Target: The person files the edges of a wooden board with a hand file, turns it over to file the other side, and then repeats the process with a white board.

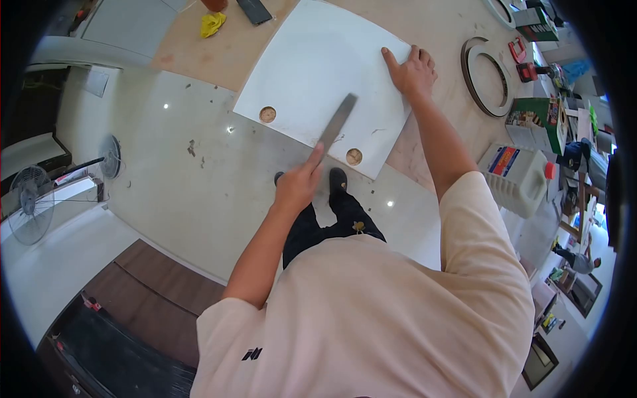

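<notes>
A white board lies on a plywood workbench, its near edge hanging over the bench edge. Two round holes, one and another, sit near that edge. My left hand is shut on a long flat grey tool, like a file or blade, whose tip rests on the board between the holes. My right hand lies flat with fingers spread on the board's far right corner, pressing it down.
Ring-shaped wooden pieces, a red drill, a green box and a white jerrycan sit to the right. A yellow cloth lies at the far left of the bench. Two fans stand on the floor at left.
</notes>
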Tool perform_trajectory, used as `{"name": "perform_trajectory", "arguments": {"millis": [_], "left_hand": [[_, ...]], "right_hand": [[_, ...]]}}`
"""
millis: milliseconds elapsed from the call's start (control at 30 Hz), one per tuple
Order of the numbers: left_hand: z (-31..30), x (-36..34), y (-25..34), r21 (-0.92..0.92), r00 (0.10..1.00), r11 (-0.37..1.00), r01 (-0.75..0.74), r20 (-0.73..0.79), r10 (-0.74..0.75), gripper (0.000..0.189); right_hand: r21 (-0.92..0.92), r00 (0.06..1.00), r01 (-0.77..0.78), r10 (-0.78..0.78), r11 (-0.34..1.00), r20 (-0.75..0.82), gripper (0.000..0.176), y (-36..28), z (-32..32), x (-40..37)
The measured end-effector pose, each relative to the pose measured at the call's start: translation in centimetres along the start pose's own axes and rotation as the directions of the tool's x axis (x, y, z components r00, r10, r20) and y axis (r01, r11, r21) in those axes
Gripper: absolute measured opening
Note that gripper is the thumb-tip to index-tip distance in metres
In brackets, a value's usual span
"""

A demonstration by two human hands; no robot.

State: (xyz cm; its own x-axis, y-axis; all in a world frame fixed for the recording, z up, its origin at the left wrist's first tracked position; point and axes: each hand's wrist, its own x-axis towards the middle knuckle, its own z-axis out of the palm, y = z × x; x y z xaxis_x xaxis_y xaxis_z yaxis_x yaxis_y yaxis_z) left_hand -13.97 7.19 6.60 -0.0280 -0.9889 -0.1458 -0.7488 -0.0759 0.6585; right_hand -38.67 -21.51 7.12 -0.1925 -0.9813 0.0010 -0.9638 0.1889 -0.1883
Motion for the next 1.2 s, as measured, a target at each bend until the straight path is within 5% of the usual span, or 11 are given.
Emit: {"name": "perform_trajectory", "arguments": {"millis": [67,267,367,467,667,967,1200], "left_hand": [[0.4,2.0,1.2,0.014,0.998,0.998,-0.053,-0.018,0.054,0.055],[-1.3,-6.5,-2.8,-0.052,0.992,0.992,0.111,-0.046,-0.113,0.055],[2.6,-3.5,0.5,0.0,0.995,0.997,-0.08,-0.061,0.08,0.055],[2.9,0.7,6.2,0.041,0.986,0.999,-0.003,0.166,-0.004,0.052],[2.4,-9.0,0.5,0.023,0.996,0.997,0.074,-0.049,-0.072,0.053],[4.6,-0.8,4.6,0.027,0.993,0.998,-0.054,-0.106,0.056,0.053],[4.2,-8.1,1.2,-0.053,0.993,0.995,0.084,-0.08,-0.088,0.054]], "right_hand": [[-0.008,1.0,0.002,-0.002,1.0,0.009,0.098,0.2,-0.5,0.3],[0.024,0.999,0.027,-0.026,0.999,-0.021,0.097,0.4,-0.3,0.0],[0.004,1.0,-0.007,0.007,1.0,0.007,0.096,0.1,-0.3,0.2],[0.01,1.0,0.0,0.0,1.0,-0.017,0.094,0.6,-0.1,0.3],[0.077,1.0,0.009,-0.009,0.997,-0.002,0.092,0.7,-0.5,0.1],[0.062,0.999,0.04,-0.039,0.997,-0.014,0.088,1.1,-0.1,0.4],[0.055,0.998,0.052,-0.05,0.997,-0.039,0.089,1.2,0.7,0.2]]}}
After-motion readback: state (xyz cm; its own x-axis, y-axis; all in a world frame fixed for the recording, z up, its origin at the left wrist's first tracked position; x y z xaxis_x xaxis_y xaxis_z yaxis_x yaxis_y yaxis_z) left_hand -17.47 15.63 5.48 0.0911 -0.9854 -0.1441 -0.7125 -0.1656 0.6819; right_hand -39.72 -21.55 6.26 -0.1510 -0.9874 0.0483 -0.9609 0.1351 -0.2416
